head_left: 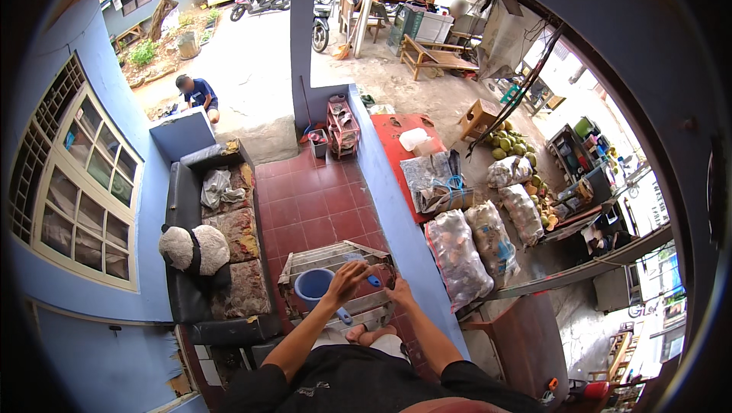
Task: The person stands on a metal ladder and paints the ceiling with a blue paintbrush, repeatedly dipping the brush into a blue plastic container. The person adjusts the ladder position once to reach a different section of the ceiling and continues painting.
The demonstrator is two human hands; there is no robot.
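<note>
In front of me is a slatted rack point(326, 259) with pale, worn bars. A blue bucket point(311, 282) rests on its left part, and a blue handle point(343, 315) shows just below the bucket. My left hand point(348, 283) is above the slats, right of the bucket, its fingers reaching to the right. A small blue object point(374, 281), too small to name, shows just below those fingertips. At the rack's right side my right hand point(399, 291) has its fingers curled; what lies in them is hidden. My bare foot point(355, 333) shows beneath the rack.
To the left stands a worn sofa point(183, 207) with a panda plush toy point(202, 249). A low blue wall point(396, 215) runs along my right; beyond it are filled sacks point(459, 257), a red table point(393, 138) and coconuts point(509, 142). A person point(200, 96) crouches outside.
</note>
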